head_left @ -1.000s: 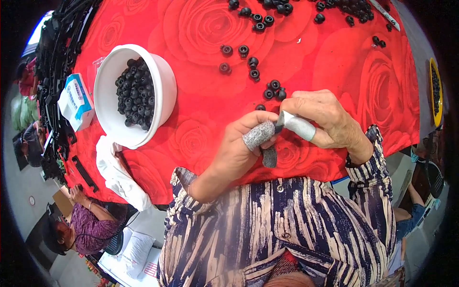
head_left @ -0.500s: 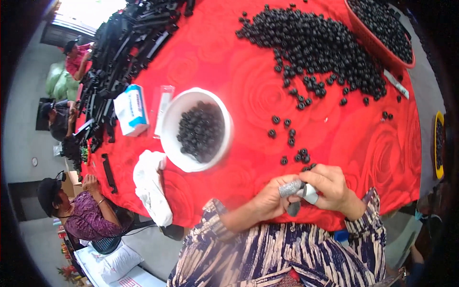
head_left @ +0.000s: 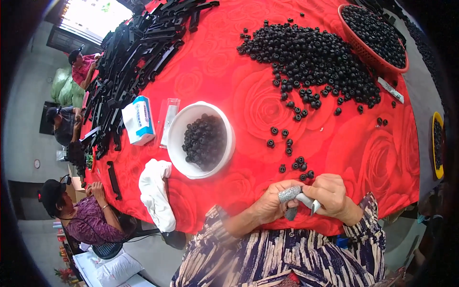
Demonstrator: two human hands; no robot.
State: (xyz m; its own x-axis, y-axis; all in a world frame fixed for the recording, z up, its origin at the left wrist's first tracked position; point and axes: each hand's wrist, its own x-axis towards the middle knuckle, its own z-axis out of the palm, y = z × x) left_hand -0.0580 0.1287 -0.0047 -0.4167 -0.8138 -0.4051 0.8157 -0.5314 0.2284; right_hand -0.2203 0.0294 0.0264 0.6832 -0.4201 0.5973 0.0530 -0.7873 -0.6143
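Observation:
My left hand (head_left: 270, 204) and my right hand (head_left: 331, 195) meet above the near edge of the red cloth. Both are closed, with fingertips pinched together. Grey wrapping (head_left: 289, 193) covers a digit of the left hand, and a paler grey-white wrap shows at the right fingertips. A small dark thing seems to be caught between the fingertips, mostly hidden, so I cannot make out what it is. Just beyond the hands lie several loose round black parts (head_left: 300, 164) with holes. To the left stands a white bucket (head_left: 176, 143) partly filled with similar black parts.
A large heap of black parts (head_left: 311, 57) spreads at the far right, beside a full red basket (head_left: 356, 40). Long black plastic pieces (head_left: 143, 48) pile up at the far left. A tissue pack (head_left: 138, 120) and a white cloth (head_left: 157, 196) lie left. Co-workers (head_left: 91, 215) sit along the left side.
The whole view has shifted slightly. My hands stay together; the right fingers have turned a little against the left fingertips. The bucket and heaps look the same.

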